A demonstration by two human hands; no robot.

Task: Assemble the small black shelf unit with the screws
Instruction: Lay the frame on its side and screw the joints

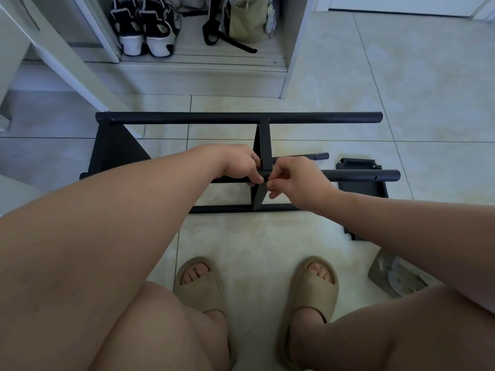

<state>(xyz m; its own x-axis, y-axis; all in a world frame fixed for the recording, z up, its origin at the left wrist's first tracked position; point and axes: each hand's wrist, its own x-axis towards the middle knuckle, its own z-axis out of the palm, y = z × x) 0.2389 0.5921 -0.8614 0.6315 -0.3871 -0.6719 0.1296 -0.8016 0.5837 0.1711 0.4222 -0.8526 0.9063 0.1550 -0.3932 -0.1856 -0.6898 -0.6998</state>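
The half-built shelf unit (115,151) is seen lying on its side on the tiled floor (401,89), in front of a pair of feet in beige slippers (313,285). Its far tube (214,118) is stretched from left to right, with a black end panel fixed at its left end and a narrow middle panel (265,141) hung from it about halfway along. A near tube (361,174) is run across at the level of the hands, and a lower tube (222,209) is laid on the floor closer to the feet. The end of one more tube (318,156) is shown just behind the right hand.

The near tube is grasped by the left hand (241,164), whose fingers are curled round it just to the left of the middle panel. The right hand (294,178) is held just to the right of that panel, with thumb and fingertips drawn together at the spot where tube and panel meet. Whether a screw is pinched there cannot be told, since the fingertips are hidden by the joint.

A loose panel (359,186) is laid flat on the floor to the right, partly under the near tube. A clear plastic bag (393,277) with small metal parts is found further right, near the right forearm. Behind the unit, black and white sneakers (144,28) and an olive bag (246,20) are kept in an open white cabinet (294,49)
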